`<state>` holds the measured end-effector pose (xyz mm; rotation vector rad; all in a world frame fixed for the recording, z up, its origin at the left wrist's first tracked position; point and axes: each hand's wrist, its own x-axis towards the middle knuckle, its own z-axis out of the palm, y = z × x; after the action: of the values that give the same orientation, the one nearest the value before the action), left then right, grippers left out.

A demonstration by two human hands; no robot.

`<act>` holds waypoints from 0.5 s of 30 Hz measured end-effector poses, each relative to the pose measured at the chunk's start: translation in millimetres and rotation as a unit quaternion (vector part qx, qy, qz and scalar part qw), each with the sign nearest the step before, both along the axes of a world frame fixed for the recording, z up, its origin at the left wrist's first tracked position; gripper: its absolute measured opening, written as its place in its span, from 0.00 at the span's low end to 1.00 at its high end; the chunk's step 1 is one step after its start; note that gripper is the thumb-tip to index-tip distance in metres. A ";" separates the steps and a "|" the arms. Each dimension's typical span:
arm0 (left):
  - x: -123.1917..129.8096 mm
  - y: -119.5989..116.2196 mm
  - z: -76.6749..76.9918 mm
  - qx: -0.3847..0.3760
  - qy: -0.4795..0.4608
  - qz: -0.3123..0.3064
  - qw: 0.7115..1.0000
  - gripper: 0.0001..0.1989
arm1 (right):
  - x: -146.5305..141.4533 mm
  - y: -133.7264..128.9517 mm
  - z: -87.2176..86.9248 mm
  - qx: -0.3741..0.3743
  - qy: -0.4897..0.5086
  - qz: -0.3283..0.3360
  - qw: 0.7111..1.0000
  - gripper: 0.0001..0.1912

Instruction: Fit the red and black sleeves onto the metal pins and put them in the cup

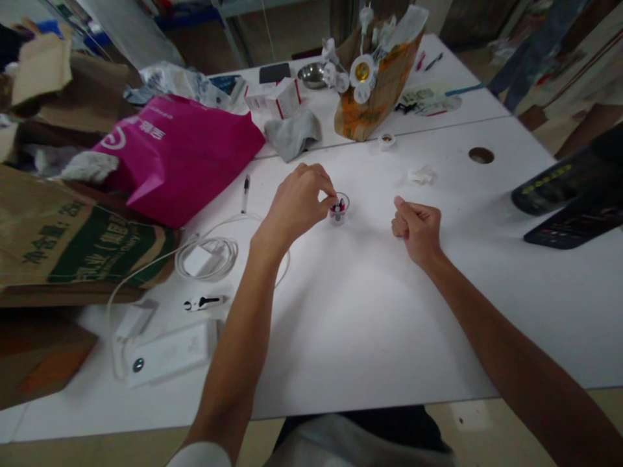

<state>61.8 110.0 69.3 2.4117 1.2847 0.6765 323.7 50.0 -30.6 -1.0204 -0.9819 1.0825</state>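
Observation:
A small clear round cup with dark and red bits inside stands on the white table. My left hand reaches over its left rim, thumb and fingertips pinched together there; whatever lies between them is too small to make out. To the right of the cup, my right hand is curled into a loose fist above the table, its thumb resting on the fingers. Nothing shows in it. A crumpled white scrap lies beyond the right hand, and a small white round part sits farther back.
On the left are a pink bag, a coiled white cable, a white power bank and a pen. A paper bag of white lamp parts stands behind. Dark upright objects are at right.

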 end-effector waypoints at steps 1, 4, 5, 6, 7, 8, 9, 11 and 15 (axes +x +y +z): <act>-0.2 0.3 -1.4 0.000 -0.008 0.003 1.000 0.04 | -0.1 0.0 0.4 0.000 -0.003 -0.001 1.000 0.46; -1.1 0.5 -3.8 0.006 -0.017 0.012 1.000 0.05 | -0.1 -0.1 1.0 -0.002 -0.010 -0.001 1.000 0.46; -1.3 0.4 -4.1 0.008 -0.014 0.013 1.000 0.05 | -0.1 -0.1 1.0 -0.001 -0.011 -0.001 1.000 0.46; -1.3 0.3 -4.3 0.010 -0.010 0.014 1.000 0.06 | 0.0 -0.2 0.9 -0.001 -0.010 0.000 1.000 0.46; -1.2 0.2 -4.4 0.010 -0.005 0.015 1.000 0.06 | 0.0 -0.2 0.8 0.000 -0.008 0.001 1.000 0.46; -1.0 0.0 -4.6 0.011 0.001 0.016 1.000 0.06 | 0.0 -0.2 0.7 0.002 -0.005 0.001 1.000 0.46; -0.7 -0.1 -4.8 0.011 0.006 0.017 1.000 0.06 | 0.0 -0.3 0.5 0.003 -0.002 0.001 1.000 0.46; -0.3 -0.2 -5.6 0.014 0.013 0.019 1.000 0.06 | 0.0 -0.4 0.4 0.004 0.002 0.002 1.000 0.46; -0.7 0.2 -7.5 0.022 0.018 0.020 0.999 0.04 | -0.2 -0.3 0.1 0.000 0.006 0.001 1.000 0.46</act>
<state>61.1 110.2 61.8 2.4492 1.3502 0.6830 323.5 49.7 -30.5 -1.0118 -0.9740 1.0886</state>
